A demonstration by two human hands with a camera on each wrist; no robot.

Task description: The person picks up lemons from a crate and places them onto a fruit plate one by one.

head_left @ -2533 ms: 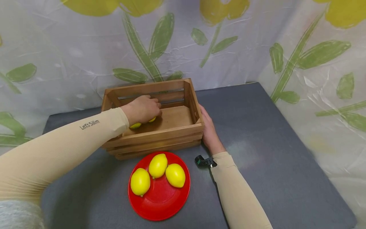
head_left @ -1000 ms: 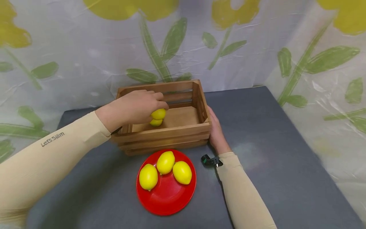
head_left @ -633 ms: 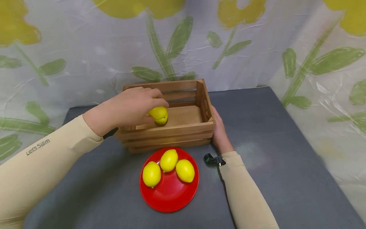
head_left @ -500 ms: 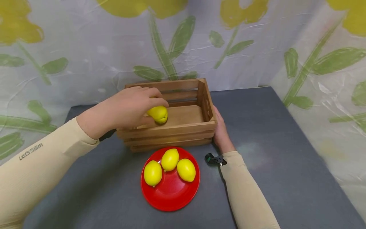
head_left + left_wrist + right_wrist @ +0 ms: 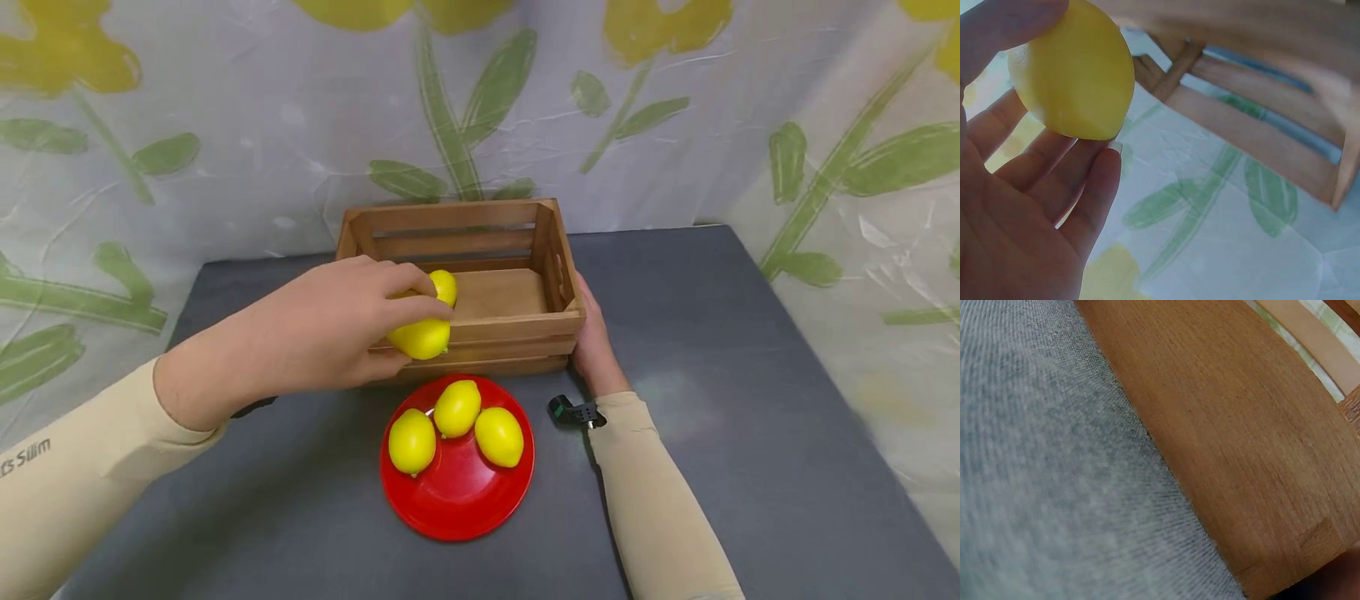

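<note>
So a flat, dark grey, fabric-topped table (image 5: 750,417) is carrying everything: a rectangular, slatted brown wooden crate (image 5: 517,330) is sitting toward the back, and a round, glossy red plate (image 5: 459,502) is lying just in front.

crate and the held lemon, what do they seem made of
Crate: wood, matte-looking, with grain lines plain in the right wrist view. Held lemon: smooth, softly shiny, with no clear pores; perhaps plastic or foam, though real rind is possible.
</note>
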